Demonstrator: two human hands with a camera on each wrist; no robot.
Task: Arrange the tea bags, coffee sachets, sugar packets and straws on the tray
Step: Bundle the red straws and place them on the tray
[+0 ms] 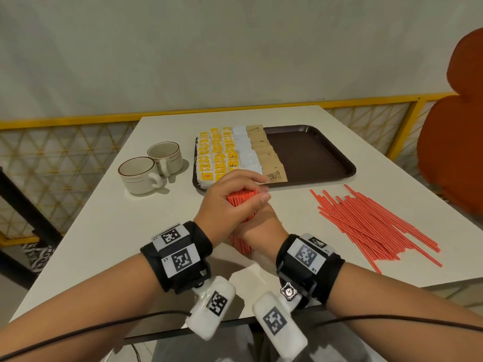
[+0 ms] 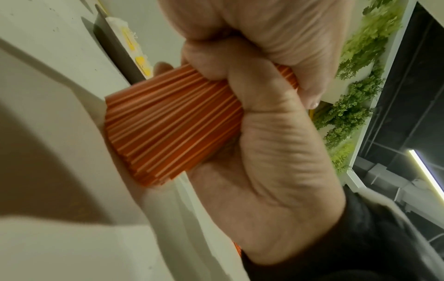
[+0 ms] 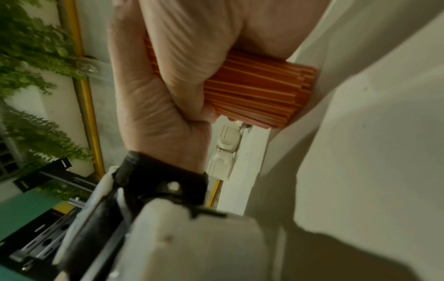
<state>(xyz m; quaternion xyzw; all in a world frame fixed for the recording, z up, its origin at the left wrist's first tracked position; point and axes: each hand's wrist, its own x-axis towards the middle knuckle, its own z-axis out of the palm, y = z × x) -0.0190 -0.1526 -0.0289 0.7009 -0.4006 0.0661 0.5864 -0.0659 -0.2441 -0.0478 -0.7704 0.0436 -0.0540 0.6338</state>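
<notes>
Gripping straw bundle [image 1: 241,198] upright on table [image 1: 109,226], left hand [image 1: 230,205] wrapped above right hand [image 1: 261,228]. Straws probably light, smooth, slippery; squeeze mid-length so none slide out.

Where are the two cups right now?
In the head view, the two cups stand side by side on the table, just left of the tray.

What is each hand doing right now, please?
Left hand: closed around the bundle of orange straws.
Right hand: closed around the same bundle, lower down.
</notes>
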